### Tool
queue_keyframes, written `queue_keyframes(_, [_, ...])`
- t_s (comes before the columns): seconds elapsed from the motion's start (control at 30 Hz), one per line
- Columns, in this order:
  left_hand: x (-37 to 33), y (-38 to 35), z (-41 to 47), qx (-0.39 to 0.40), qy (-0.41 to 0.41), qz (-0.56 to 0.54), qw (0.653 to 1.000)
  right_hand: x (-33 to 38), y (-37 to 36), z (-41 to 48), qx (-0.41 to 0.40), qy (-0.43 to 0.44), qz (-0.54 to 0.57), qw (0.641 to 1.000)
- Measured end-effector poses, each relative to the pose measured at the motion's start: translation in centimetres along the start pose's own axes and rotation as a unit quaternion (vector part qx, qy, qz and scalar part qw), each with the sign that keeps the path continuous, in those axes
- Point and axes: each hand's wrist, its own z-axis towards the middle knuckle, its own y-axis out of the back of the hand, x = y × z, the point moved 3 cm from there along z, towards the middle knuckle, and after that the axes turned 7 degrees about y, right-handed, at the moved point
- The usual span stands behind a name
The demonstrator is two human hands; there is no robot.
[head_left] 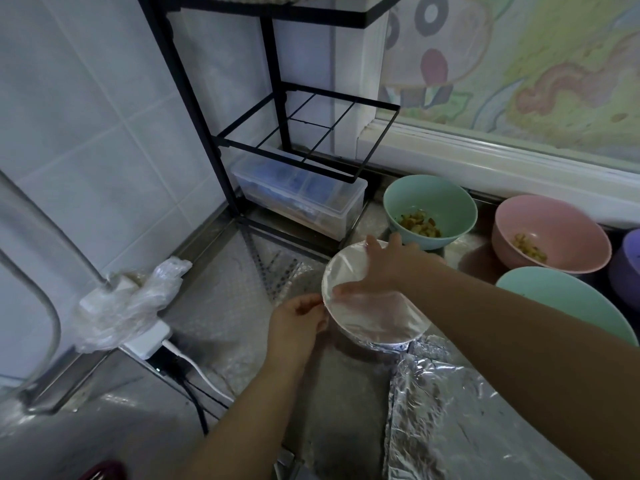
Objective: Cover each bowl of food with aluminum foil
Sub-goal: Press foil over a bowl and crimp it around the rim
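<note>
Now left hand (298,317), right hand (385,269) touch foiled bowl (375,323).

No legible text, label, brand or number showing anywhere, pastel cartoon-print wall covering (540,64) displaying drawn shapes only, clear lidded plastic box (304,202) and white power strip (149,341) showing no readable marking.

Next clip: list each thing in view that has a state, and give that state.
Centre bowl: foil-covered.
Far green bowl: uncovered, food inside.
Pink bowl: uncovered, food inside.
Near green bowl: uncovered, contents hidden.
Foil sheet: loose, crumpled on counter.
Plastic box: lid on.
Left hand: fingers pinch the covered rim.
Right hand: presses on the covered top.
</note>
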Motion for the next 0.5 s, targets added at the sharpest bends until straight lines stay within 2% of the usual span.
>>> queue_keyframes(0.07, [-0.2, -1.0, -0.9, 0.013, 0.028, -0.099, 0.995, -0.7, -0.2, 0.5, -0.020, 0.000, -0.013, 1.000])
queue_keyframes(0.13, [-0.8, -1.8, -1.7, 0.036, 0.039, -0.154, 0.987, -0.8, -1.2, 1.1, -0.062, 0.048, -0.009, 0.997])
queue_keyframes(0.2, [-1.2, -2.6, -1.9, 0.068, 0.037, -0.175, 0.981, -0.9, -2.3, 1.1, -0.083, 0.081, 0.003, 0.993])
queue_keyframes(0.4, [-1.9, -3.5, -1.2, 0.137, 0.012, -0.147, 0.980, -1.2, -2.3, 0.7, -0.090, 0.049, 0.052, 0.993])
queue_keyframes(0.47, [-1.9, -4.1, 0.1, 0.156, 0.044, -0.224, 0.961, -1.0, -2.3, 0.7, -0.084, 0.035, 0.046, 0.995])
queue_keyframes(0.5, [-2.2, -4.4, 0.3, 0.199, 0.075, -0.236, 0.948, -1.0, -2.4, 0.7, -0.078, 0.029, 0.043, 0.996])
